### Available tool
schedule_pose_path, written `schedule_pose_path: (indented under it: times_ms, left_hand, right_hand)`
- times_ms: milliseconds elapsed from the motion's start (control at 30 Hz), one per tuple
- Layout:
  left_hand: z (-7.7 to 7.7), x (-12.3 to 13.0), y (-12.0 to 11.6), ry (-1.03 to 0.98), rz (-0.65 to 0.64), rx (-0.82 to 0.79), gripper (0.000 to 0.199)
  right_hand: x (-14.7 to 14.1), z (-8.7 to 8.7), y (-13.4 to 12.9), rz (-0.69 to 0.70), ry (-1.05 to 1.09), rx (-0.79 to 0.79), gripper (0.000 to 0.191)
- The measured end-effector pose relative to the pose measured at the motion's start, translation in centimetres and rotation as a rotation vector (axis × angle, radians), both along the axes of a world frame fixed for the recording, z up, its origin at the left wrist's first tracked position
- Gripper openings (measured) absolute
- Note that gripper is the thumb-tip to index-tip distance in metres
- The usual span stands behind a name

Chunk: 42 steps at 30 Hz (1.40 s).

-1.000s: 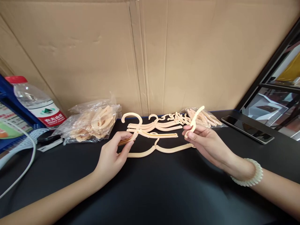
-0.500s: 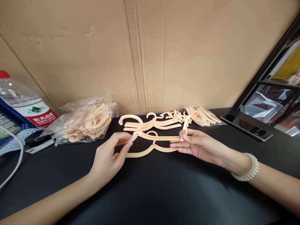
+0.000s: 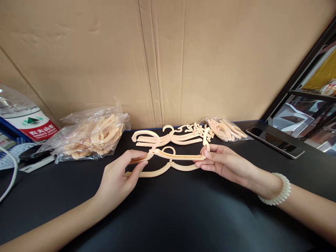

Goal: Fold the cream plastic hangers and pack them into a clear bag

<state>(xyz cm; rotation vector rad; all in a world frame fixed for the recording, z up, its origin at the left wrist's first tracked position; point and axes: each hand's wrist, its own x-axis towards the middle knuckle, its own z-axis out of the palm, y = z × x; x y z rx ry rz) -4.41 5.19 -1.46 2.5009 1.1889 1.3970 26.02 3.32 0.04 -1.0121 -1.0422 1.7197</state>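
My left hand (image 3: 123,171) pinches one arm of a beige plastic clothes hanger (image 3: 181,155) between thumb and fingers, lifted over the black table. The hanger's curved hook points up and left. At the far end of its other arm, my right hand (image 3: 223,161) is closed on a small beige hook (image 3: 206,136), which stands upright against the hanger's tip. How the two join is hidden by the fingertips. Beneath them lies another hanger (image 3: 157,172) on the table. Several more hangers (image 3: 183,140) are stacked behind it, with loose small hooks (image 3: 196,128) beside the stack.
A clear bag of beige parts (image 3: 94,136) lies at left, a smaller bag (image 3: 227,129) at back right. A phone (image 3: 275,141) lies at right. A large bottle (image 3: 28,119) and a white cable (image 3: 14,171) are at far left. A cardboard wall (image 3: 223,59) stands behind.
The view has shifted slightly. The small hook in my right hand has tilted a little to the left; both hands keep their hold.
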Motion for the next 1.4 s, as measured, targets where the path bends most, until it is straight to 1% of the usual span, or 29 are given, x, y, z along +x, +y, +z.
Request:
schedule_pose_path:
  times_ms: [100,433,600,833,1267,1400]
  left_hand:
    - [-0.12,-0.07,0.13,0.002,0.001,0.003,0.008]
    - [-0.44,-0.28,0.24,-0.007,0.005,-0.012,0.008]
    - [-0.39,-0.23,0.24,-0.004,0.014,-0.004,0.009]
    - [-0.26,-0.07,0.20,0.022,0.014,0.018,0.008]
    - [-0.13,-0.07,-0.03,0.016,-0.001,0.041,0.008]
    - [-0.12,-0.01,-0.08,0.005,-0.010,0.000,0.009]
  right_hand:
    - [-0.01,-0.13,0.02,-0.016,0.002,0.014,0.026]
    - [0.22,0.01,0.19,0.062,-0.001,-0.039,0.026]
    - [0.16,-0.01,0.13,0.070,0.006,-0.049,0.025]
    - [-0.32,0.21,-0.32,0.004,0.016,0.014,0.028]
    - [-0.43,-0.27,-0.47,0.002,-0.023,0.119,0.027]
    - [-0.61,-0.40,-0.59,-0.029,-0.018,0.136,0.026]
